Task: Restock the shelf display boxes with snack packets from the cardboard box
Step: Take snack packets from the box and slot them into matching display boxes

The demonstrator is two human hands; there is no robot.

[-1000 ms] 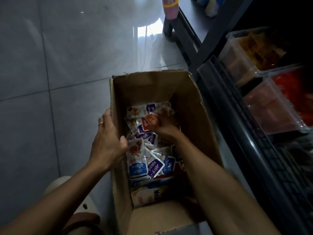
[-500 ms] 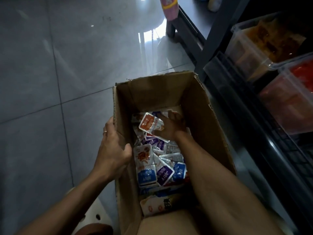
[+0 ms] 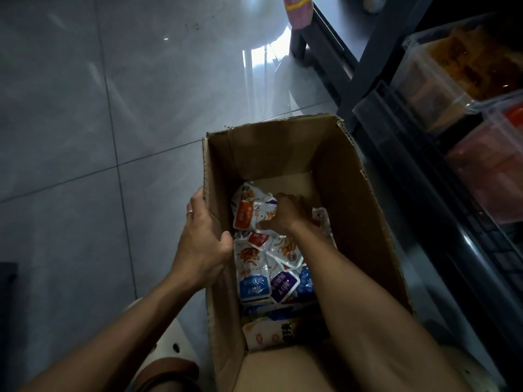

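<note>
An open cardboard box (image 3: 359, 222) stands on the floor in front of me, holding several small snack packets (image 3: 266, 275) with blue, purple and orange labels. My left hand (image 3: 202, 241) grips the box's left wall, thumb inside. My right hand (image 3: 285, 213) is deep in the box, fingers closed on a bunch of orange-labelled packets (image 3: 249, 215). Clear plastic display boxes sit on the dark shelf at the right: one with brownish snacks (image 3: 441, 72), one with red packets (image 3: 492, 171).
The dark metal shelf frame (image 3: 365, 58) runs along the right, close to the cardboard box. Grey tiled floor (image 3: 113, 108) spreads to the left and beyond. A pink container (image 3: 298, 7) stands at the top by the shelf. A white stool (image 3: 169, 343) is under me.
The camera has tilted, so the box sits lower in view. My right hand has gathered orange-labelled packets and shifted them toward the box's far left. My left hand stays on the wall.
</note>
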